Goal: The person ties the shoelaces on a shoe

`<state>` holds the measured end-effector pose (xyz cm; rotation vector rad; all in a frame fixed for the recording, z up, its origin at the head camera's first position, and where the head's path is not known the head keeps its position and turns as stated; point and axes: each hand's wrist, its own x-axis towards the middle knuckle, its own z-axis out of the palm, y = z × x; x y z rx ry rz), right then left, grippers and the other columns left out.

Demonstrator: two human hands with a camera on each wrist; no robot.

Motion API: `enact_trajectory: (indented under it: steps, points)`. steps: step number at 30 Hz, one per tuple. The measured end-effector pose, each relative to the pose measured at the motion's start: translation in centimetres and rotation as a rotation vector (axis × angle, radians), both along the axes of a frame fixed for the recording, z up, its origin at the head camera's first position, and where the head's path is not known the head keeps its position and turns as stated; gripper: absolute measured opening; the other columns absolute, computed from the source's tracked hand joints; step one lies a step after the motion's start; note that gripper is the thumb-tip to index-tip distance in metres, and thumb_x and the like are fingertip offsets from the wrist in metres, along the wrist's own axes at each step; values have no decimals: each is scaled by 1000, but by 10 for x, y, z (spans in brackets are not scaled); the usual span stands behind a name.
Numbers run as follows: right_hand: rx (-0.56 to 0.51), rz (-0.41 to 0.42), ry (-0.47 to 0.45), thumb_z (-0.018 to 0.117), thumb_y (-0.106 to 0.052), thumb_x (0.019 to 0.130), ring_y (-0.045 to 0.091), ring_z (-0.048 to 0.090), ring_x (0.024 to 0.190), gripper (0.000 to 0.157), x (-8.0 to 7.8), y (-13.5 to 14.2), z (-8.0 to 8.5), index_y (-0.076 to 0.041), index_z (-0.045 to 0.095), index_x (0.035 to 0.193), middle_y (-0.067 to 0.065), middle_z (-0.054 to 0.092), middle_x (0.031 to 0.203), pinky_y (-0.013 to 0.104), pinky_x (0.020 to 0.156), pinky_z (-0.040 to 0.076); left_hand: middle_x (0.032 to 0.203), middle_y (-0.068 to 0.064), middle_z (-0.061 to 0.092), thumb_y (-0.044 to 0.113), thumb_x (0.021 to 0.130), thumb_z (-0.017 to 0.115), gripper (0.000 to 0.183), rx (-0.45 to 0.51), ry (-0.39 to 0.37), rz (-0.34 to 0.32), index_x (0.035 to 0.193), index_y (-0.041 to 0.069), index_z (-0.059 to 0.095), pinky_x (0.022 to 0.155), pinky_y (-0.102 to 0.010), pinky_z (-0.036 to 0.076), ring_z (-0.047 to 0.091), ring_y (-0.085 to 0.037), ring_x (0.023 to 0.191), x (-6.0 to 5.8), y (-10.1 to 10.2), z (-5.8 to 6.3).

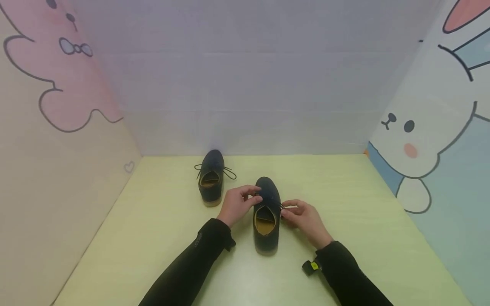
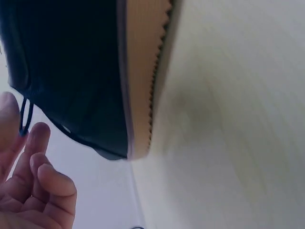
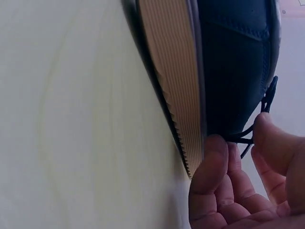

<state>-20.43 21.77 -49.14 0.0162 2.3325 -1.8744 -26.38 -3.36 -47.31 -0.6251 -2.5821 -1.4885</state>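
Note:
A dark navy lace-up shoe [image 1: 266,238] with a tan sole stands on the table between the two hands, toe pointing away. My left hand [image 1: 238,205] is at its left side, thumb and fingers pinching a loop of the dark shoelace [image 2: 29,114]. On the other side, my right hand [image 1: 304,219] pinches the lace [image 3: 245,139] between thumb and fingers. Seen from the right wrist, those fingers are close beside the shoe's upper [image 3: 233,71]. The lace's crossing over the tongue is partly hidden by the hands in the head view.
A second matching shoe [image 1: 212,193] stands farther back on the left, its lace loops spread to both sides. The pale yellow table [image 1: 153,255] meets a white back wall [image 1: 245,85]. Side panels carry a pink cartoon figure [image 1: 76,97] and a white rabbit [image 1: 425,127].

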Motion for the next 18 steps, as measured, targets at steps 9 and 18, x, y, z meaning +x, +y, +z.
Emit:
enact_trajectory:
  steps: [9, 18]
  points:
    - [114, -37, 118, 78, -15, 99, 11, 70, 88, 26, -2, -5, -4, -3, 78, 122, 14, 81, 112, 23, 74, 56, 100, -4, 84, 14, 92, 84, 10, -25, 25, 40, 102, 12, 85, 68, -22, 51, 66, -10, 75, 5, -4, 1]
    - [362, 15, 484, 80, -7, 95, 11, 76, 90, 23, -1, -13, 2, -6, 80, 118, 13, 82, 110, 24, 78, 62, 103, -5, 84, 14, 90, 85, 12, -148, 193, 31, 102, 11, 86, 79, -33, 61, 80, -20, 93, 6, -7, -9]
